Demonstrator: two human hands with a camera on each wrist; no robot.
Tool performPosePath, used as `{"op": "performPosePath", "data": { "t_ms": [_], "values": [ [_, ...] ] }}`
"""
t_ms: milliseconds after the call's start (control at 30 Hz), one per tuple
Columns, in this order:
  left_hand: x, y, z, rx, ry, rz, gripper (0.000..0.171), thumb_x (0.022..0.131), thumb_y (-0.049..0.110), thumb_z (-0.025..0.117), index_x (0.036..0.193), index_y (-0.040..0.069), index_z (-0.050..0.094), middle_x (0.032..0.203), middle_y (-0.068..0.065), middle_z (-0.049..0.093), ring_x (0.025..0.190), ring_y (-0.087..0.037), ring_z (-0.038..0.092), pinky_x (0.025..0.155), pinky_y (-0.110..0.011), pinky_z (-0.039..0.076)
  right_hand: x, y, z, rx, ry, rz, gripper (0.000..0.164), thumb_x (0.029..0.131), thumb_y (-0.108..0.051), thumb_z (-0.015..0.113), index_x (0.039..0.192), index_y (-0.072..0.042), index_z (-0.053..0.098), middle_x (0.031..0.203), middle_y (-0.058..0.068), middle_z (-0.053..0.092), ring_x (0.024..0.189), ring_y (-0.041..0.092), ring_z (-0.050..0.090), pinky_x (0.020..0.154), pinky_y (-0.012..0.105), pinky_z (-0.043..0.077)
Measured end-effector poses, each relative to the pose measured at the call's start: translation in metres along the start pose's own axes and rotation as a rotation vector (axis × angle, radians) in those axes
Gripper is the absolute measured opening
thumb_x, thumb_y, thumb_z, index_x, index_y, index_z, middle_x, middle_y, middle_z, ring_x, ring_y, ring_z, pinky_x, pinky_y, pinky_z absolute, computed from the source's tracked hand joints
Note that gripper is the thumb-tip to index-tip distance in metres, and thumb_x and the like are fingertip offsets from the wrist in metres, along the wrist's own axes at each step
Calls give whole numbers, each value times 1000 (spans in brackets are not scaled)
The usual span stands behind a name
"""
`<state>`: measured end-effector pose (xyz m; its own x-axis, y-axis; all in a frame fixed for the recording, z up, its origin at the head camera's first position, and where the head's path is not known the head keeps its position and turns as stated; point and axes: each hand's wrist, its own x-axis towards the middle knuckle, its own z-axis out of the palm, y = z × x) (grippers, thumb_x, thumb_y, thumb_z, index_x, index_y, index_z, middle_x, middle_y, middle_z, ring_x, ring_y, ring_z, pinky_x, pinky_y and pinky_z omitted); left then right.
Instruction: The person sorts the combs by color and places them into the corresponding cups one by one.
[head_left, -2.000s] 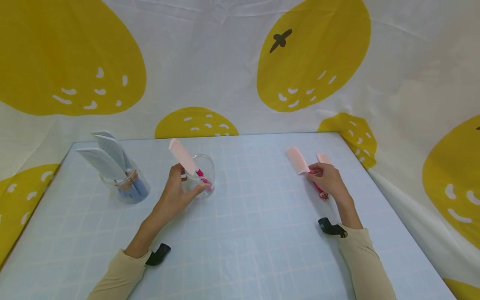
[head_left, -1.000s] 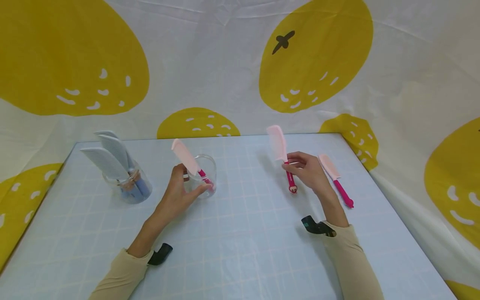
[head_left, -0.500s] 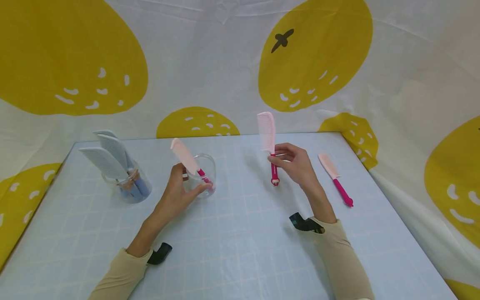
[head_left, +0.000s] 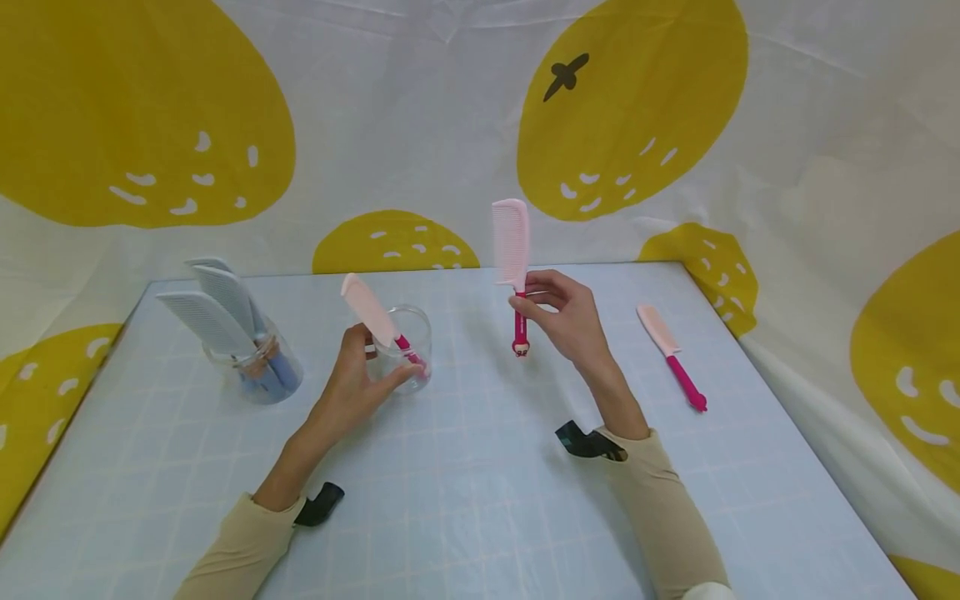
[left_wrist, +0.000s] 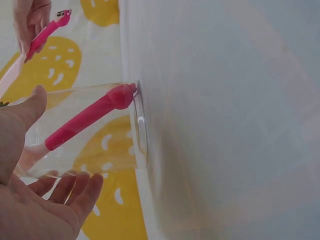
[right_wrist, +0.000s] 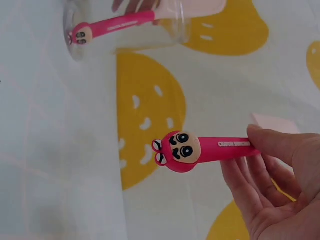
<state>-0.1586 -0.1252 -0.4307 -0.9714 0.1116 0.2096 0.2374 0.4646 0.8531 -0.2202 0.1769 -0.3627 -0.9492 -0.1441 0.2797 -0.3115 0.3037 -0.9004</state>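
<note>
My left hand (head_left: pixel 358 379) grips a clear glass jar (head_left: pixel 418 329) standing on the table, thumb on one side and fingers on the other. Inside it leans a pink comb (head_left: pixel 369 312), its dark pink handle (left_wrist: pixel 85 120) pointing down to the jar's bottom. My right hand (head_left: pixel 566 321) pinches a second pink comb (head_left: pixel 512 242) by the top of its handle, holding it upright above the table, right of the jar. A cartoon face (right_wrist: pixel 185 150) decorates that handle's lower end. Another pink comb (head_left: pixel 671 354) lies on the table to the right.
At the left stands a second glass jar (head_left: pixel 288 379) with string round its neck, holding several light blue combs (head_left: pixel 210 321). A pale blue checked cloth (head_left: pixel 465 500) covers the table. Behind rises a white curtain (head_left: pixel 420 125) printed with yellow fruit.
My right hand has lifted one comb from beside the other on the right, turned it upright and carried it left toward the jar. My left hand and the jar stay put.
</note>
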Motion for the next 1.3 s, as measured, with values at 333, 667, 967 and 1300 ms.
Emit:
{"op": "performPosePath", "data": {
  "t_ms": [333,667,967,1300],
  "values": [
    [0,0,0,-26,-18,-19,89,88,24,85,152,5,27,145,-19,37,136,-34,39,109,-58,42,4,-16,24,96,38,-58,38,93,-13,78,127,-4,66,121,9,69,104,22,70,91,30,58],
    [0,1,1,-16,-14,-39,91,87,28,85,153,7,25,148,-18,35,137,-33,38,109,-58,42,10,-29,48,204,83,-175,35,93,-5,76,126,0,66,118,13,69,102,25,70,93,32,58],
    [-1,3,1,4,-1,-39,94,87,29,85,155,9,23,152,-17,33,138,-33,38,111,-59,41,17,-42,68,282,106,-271,34,93,-3,75,125,3,65,118,14,69,104,25,71,92,37,58],
    [0,2,1,4,-4,-38,94,87,29,85,155,9,22,151,-17,33,139,-33,37,111,-58,42,19,-48,85,338,117,-298,35,93,-5,76,125,4,65,120,17,68,103,26,71,95,39,57]
  ]
}}
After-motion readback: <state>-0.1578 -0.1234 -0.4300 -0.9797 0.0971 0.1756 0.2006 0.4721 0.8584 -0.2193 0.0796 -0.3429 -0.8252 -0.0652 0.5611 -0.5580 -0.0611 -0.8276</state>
